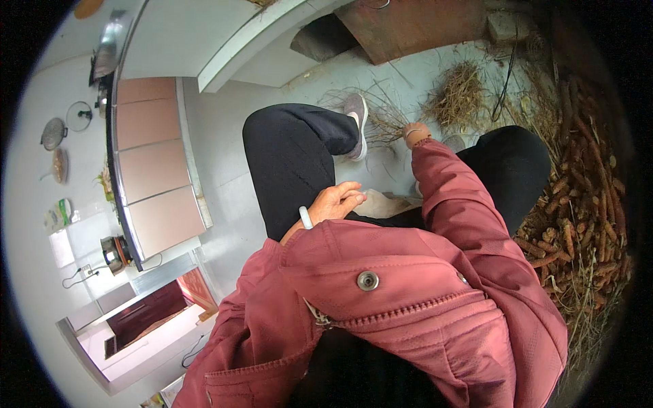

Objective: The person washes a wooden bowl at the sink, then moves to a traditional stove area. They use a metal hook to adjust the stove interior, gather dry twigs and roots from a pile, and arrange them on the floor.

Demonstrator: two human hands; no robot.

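My right hand (417, 133), at the end of the outstretched pink sleeve, is closed around the gathered ends of a bunch of dry twigs (385, 120), which fan out over the pale floor towards my shoe (357, 125). A heap of dry straw (456, 97) lies just beyond that hand. With a pale bangle on its wrist, my left hand (339, 201) rests by my thigh, fingers a little bent and nothing visible in them. Beneath its fingertips lies a beige cloth-like thing (382, 204), partly hidden by my clothes.
Many dried corn cobs (571, 234) are piled along the right, with loose stalks (586, 316) among them. A rusty brown panel (413, 25) stands at the top. To the left runs a kitchen counter with pink cabinet doors (158, 168). A black tong-like thing (505, 84) lies near the straw.
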